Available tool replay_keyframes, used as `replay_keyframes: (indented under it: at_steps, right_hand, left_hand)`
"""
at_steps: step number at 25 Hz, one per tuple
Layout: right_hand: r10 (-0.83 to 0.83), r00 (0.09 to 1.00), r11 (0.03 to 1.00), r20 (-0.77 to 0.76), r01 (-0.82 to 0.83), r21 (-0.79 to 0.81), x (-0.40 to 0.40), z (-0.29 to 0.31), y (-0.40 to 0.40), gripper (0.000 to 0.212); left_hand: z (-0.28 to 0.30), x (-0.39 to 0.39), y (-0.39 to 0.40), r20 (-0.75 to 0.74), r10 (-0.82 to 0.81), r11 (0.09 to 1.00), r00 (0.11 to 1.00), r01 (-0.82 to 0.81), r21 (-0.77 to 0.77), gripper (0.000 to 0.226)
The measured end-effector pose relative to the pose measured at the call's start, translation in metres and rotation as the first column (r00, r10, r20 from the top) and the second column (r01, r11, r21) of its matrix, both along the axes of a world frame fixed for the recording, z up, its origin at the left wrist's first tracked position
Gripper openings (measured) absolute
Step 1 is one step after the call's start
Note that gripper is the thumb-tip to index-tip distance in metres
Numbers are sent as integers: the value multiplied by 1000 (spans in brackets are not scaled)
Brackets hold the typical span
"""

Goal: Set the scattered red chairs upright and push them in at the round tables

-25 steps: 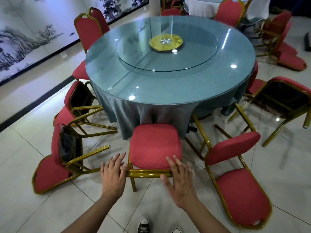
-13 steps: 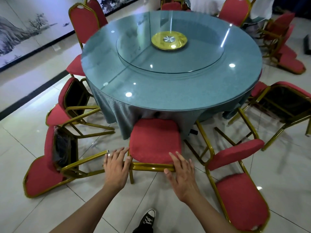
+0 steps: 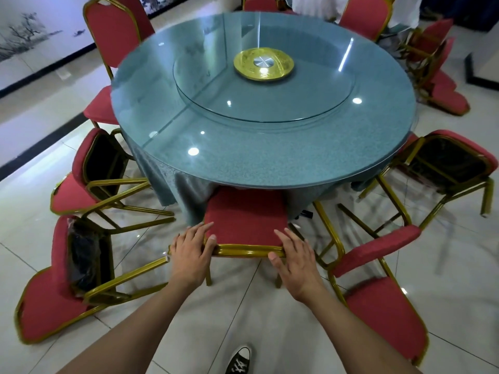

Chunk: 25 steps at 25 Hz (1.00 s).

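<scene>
An upright red chair [image 3: 244, 221] with a gold frame stands in front of me, its seat partly under the round glass-topped table [image 3: 270, 157]. My left hand [image 3: 190, 252] lies on the left end of its top rail with straight fingers. My right hand [image 3: 294, 259] lies on the right end the same way. Two red chairs lie tipped over at the left, one near [image 3: 48, 298] and one further back [image 3: 78, 171]. One more lies on its back at the lower right [image 3: 386, 314], and another lies tipped at the right [image 3: 456, 157].
Upright red chairs stand at the table's far left [image 3: 113, 31] and far side [image 3: 364, 17]. Several more chairs lie piled at the far right [image 3: 442, 85]. A gold turntable hub [image 3: 263, 64] sits mid-table. My shoe [image 3: 239, 360] is on the tiled floor.
The chair under my hands has slid forward, further under the table's edge and cloth. Both hands moved forward with it and I stepped closer.
</scene>
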State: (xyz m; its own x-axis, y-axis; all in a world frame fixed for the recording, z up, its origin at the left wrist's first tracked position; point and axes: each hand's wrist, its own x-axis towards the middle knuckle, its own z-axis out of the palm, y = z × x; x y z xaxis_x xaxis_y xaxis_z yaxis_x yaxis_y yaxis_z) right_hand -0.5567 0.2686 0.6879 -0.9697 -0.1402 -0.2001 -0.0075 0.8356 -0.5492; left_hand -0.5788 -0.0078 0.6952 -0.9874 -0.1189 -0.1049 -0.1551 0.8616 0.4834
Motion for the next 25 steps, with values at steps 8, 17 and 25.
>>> replay_keyframes:
  at_steps: [8,17,25]
  right_hand:
    - [5,998,998,61,-8,59,-29,8,-7,74]
    - [-1,997,990,74,-9,142,-33,10,-15,71]
    - [-96,995,989,8,95,115,4,52,-4,66]
  left_hand:
    - [6,-30,-8,28,-27,998,999,25,64,71]
    - [12,-36,-15,35,-58,996,998,55,74,75]
    - [31,3,-6,-123,-246,964,961,230,-130,48]
